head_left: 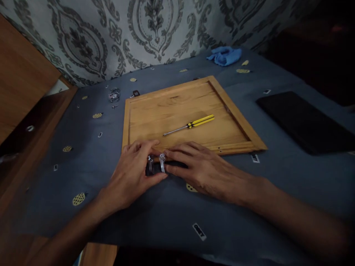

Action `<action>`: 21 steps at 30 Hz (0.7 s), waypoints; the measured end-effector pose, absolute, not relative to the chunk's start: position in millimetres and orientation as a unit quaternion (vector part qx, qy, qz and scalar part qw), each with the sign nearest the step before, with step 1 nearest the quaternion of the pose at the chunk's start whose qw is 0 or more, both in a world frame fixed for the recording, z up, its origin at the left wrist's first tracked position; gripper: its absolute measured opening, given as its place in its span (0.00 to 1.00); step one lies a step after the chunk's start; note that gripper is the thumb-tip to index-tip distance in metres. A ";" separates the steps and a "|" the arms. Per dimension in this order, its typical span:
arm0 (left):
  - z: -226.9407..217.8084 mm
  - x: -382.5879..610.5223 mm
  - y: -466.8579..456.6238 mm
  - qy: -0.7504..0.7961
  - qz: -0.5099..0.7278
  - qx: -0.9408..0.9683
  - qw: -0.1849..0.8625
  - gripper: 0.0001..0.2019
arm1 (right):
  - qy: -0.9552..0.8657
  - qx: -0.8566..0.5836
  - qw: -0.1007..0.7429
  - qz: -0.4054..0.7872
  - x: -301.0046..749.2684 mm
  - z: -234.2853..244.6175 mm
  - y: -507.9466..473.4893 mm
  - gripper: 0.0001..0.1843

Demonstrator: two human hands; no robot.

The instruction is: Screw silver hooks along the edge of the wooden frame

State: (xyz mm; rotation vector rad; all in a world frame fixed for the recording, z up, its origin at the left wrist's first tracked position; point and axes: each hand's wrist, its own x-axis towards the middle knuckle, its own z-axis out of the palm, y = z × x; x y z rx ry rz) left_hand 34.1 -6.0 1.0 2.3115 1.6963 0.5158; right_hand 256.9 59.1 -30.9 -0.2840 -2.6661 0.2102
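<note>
A wooden panel (238, 122) with a raised frame lies flat on the blue cloth. On its middle rests a screwdriver (190, 125) with a yellow handle. At the panel's near edge both my hands meet over a small dark piece with silver metal parts (160, 164). My left hand (133, 173) curls its fingers round the piece from the left, thumb pressed under it. My right hand (199, 168) lies over it from the right, fingers close together and pressing on it. Most of the piece is hidden under the fingers.
A blue patterned cloth (97, 177) covers the table. Small metal hardware (114, 95) sits left of the panel's far corner. A blue rag (225, 55) lies at the back, a black flat slab (303, 120) at the right, wooden furniture (22, 81) at the left.
</note>
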 end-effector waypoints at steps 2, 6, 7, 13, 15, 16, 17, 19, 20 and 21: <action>0.7 34.6 -6.0 0.580 0.171 0.789 0.110 0.34 | -0.967 -0.103 0.219 0.079 257.0 -30.4 58.8 0.14; -0.3 35.2 -6.2 0.583 0.172 0.786 0.110 0.36 | -0.966 -0.100 0.223 0.082 257.0 -30.0 58.3 0.15; -0.5 35.3 -6.2 0.584 0.173 0.785 0.111 0.36 | -0.966 -0.099 0.225 0.080 256.8 -29.9 58.4 0.15; -0.6 35.0 -5.5 0.583 0.183 0.781 0.128 0.33 | -0.967 -0.103 0.219 0.074 259.5 -31.1 60.3 0.14; -1.1 34.9 -5.4 0.583 0.183 0.781 0.132 0.32 | -0.957 -0.098 0.248 0.111 261.9 -31.3 61.3 0.14; -1.3 34.9 -5.4 0.584 0.181 0.780 0.131 0.32 | -0.947 -0.104 0.270 0.140 262.4 -30.7 61.7 0.14; -1.6 34.9 -5.4 0.586 0.180 0.780 0.130 0.32 | -0.933 -0.118 0.295 0.171 262.1 -29.5 62.1 0.15; -1.7 35.1 -5.6 0.587 0.178 0.780 0.126 0.31 | -0.900 -0.165 0.334 0.225 258.7 -25.0 63.1 0.13; -1.6 35.2 -5.6 0.586 0.178 0.780 0.125 0.30 | -0.890 -0.191 0.336 0.242 255.6 -22.1 63.9 0.12; -1.4 35.3 -5.6 0.585 0.180 0.781 0.125 0.30 | -0.885 -0.214 0.327 0.252 251.9 -19.3 64.8 0.09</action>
